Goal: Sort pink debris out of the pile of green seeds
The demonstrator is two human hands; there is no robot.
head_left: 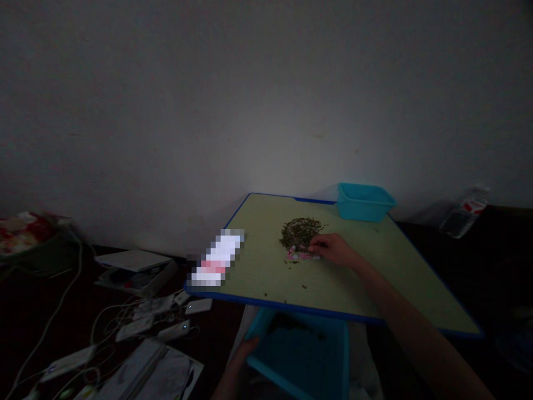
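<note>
My right hand [333,248] is over the table, its fingers pinched together at the near edge of a pile of small dark brownish-green grains [302,230]. Beside the fingertips lies a flat pink-and-white piece [302,256]; in the dim light I cannot make out what the fingers hold. Below the table's front edge, my left hand [245,351] grips the left rim of a blue plastic basin [302,364]. Some dark bits [291,323] show inside that basin near its far wall. A few stray grains lie on the tabletop in front of the pile.
The pale table [353,294] has a blue edge. A second blue basin [364,203] stands at its back right corner, and a bright pixelated rectangle [219,261] lies on the left. Cables and white power banks [172,330] clutter the left. A clear plastic package [464,214] is at right.
</note>
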